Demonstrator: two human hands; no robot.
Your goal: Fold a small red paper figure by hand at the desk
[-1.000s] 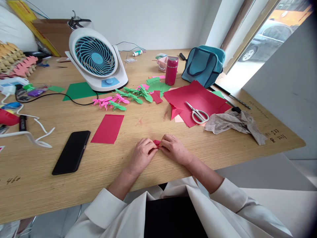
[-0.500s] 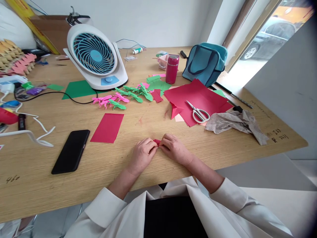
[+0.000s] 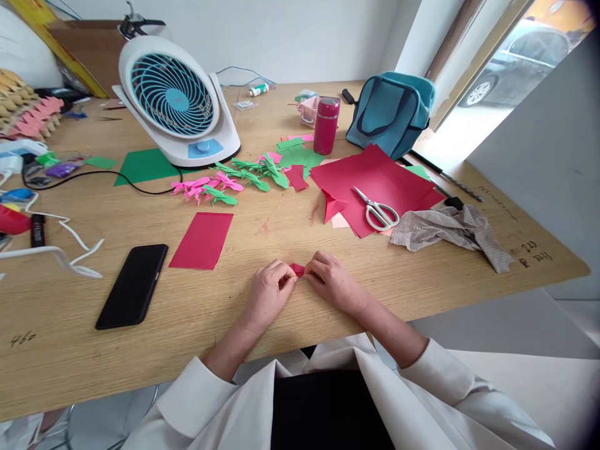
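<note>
A small folded piece of red paper [image 3: 297, 269] is pinched between my two hands at the front middle of the table. My left hand [image 3: 269, 292] grips its left end with thumb and fingertips. Its other end is pinched by my right hand [image 3: 334, 284], and the fingers of both hands cover much of it. Beyond my left hand lies a stack of red paper rectangles [image 3: 202, 240]. White-handled scissors [image 3: 376, 209] rest on large red sheets [image 3: 375, 172] to the far right. Folded green and pink paper figures [image 3: 248, 175] are grouped farther back.
A black phone [image 3: 132, 286] lies at the left, near white cables [image 3: 70, 250]. A white fan [image 3: 175, 100] stands at the back left. Toward the back right are a red flask [image 3: 326, 126] and a blue bag [image 3: 391, 115]. A crumpled cloth [image 3: 445, 229] lies at the right.
Both hands keep hold of the red paper. My left fingers have shifted slightly, and a little more of the paper shows between the hands. The camera view has moved slightly.
</note>
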